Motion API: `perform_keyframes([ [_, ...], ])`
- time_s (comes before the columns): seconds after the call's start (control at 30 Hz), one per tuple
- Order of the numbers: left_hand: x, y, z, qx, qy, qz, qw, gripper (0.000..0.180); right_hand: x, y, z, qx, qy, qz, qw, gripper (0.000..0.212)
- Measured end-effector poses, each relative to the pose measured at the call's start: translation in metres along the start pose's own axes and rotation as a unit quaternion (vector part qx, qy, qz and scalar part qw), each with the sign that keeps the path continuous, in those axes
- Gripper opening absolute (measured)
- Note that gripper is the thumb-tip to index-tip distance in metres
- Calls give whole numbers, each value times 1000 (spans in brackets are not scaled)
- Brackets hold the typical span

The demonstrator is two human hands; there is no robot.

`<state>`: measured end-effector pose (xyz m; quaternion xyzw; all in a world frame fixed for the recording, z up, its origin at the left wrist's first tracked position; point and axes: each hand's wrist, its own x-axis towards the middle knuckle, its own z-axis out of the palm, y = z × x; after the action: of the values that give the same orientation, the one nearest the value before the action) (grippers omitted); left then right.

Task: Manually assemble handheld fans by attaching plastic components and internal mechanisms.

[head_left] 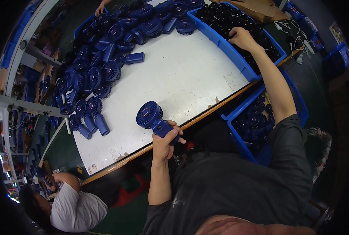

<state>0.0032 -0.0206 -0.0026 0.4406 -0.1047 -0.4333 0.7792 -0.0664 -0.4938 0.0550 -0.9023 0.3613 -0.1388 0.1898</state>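
In the single view, from a camera worn on the person's head and looking down, a dark blue handheld fan [147, 114] is over the near edge of a white-topped bench [174, 70], its round head tilted up and its handle in the left hand [164, 143]. The fingers of that hand wrap the handle, with the thumb pressed along it. The right hand [242, 38] reaches into a blue tray [221, 45] of glossy black parts [217, 19] at the bench's far right; its fingers are curled, but whether they pinch a part I cannot tell. Judging by this moment, work on the held fan is under way rather than finished: one fan is in hand, a large heap of similar fans [111, 70] covers the bench's left and far side, and the tray is well stocked. Which heaped fans are done cannot be told. A lower blue crate [243, 143] beside the person holds more dark blue pieces. At lower left sits a co-worker in a white shirt [74, 209]. Small marks show on the fan's handle and faint scribbles [231, 80] on the bench top; no writing is legible.
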Motion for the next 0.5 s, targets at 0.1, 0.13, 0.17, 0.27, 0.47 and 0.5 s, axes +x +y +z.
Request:
perform_keyframes([
  [0.1,0,-1,0,1,5,-3,1000,23,2,10,7,-5,4,-14,1000,29],
  [0.13,0,-1,0,2,5,-4,1000,23,3,8,8,-8,2,-4,1000,29],
  [0.17,-1,-1,-1,4,11,-2,1000,23,4,6,8,-12,0,6,1000,29],
  [0.27,-1,0,-2,6,24,3,1000,23,2,-7,6,-6,0,41,999,28],
  [0.47,-1,-1,-1,14,28,-6,1000,23,10,11,11,-7,-26,2,1000,26],
  [0.5,0,-1,-2,14,28,-7,999,22,11,15,12,-25,-38,-7,999,26],
])
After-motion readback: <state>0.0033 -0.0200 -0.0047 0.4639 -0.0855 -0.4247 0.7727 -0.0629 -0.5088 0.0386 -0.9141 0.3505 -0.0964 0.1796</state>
